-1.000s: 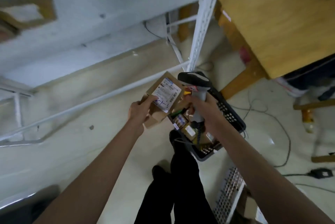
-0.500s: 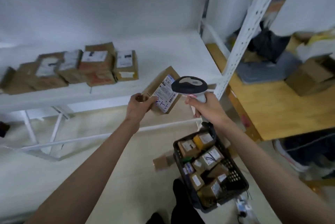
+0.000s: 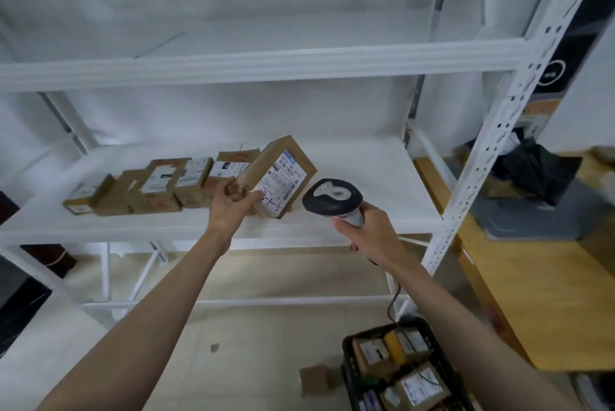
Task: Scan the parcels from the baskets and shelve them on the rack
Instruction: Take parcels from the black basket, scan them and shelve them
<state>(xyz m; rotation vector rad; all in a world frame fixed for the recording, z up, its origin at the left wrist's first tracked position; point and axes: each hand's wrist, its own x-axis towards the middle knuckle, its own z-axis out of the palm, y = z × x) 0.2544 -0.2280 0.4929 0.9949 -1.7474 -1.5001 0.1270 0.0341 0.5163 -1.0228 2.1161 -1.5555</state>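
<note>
My left hand point(image 3: 233, 202) grips a brown cardboard parcel point(image 3: 281, 174) by its lower left corner, tilted, with its white label facing me, in front of the white rack's middle shelf point(image 3: 366, 177). My right hand point(image 3: 369, 231) grips the handle of a grey barcode scanner point(image 3: 331, 199), whose head sits just right of the parcel. Several labelled parcels point(image 3: 166, 186) stand in a row on the shelf's left part. A black basket point(image 3: 347, 350) holding several parcels sits on the floor at the lower right.
The rack's perforated white upright point(image 3: 506, 131) rises at the right, with an upper shelf point(image 3: 266, 61) above. A wooden table point(image 3: 549, 277) stands right of the rack. One small box point(image 3: 314, 380) lies on the floor beside the basket. The scanner's cable point(image 3: 392, 300) hangs down.
My view has risen from the floor and basket to the rack. Both hands lifted the parcel and scanner up toward the middle shelf.
</note>
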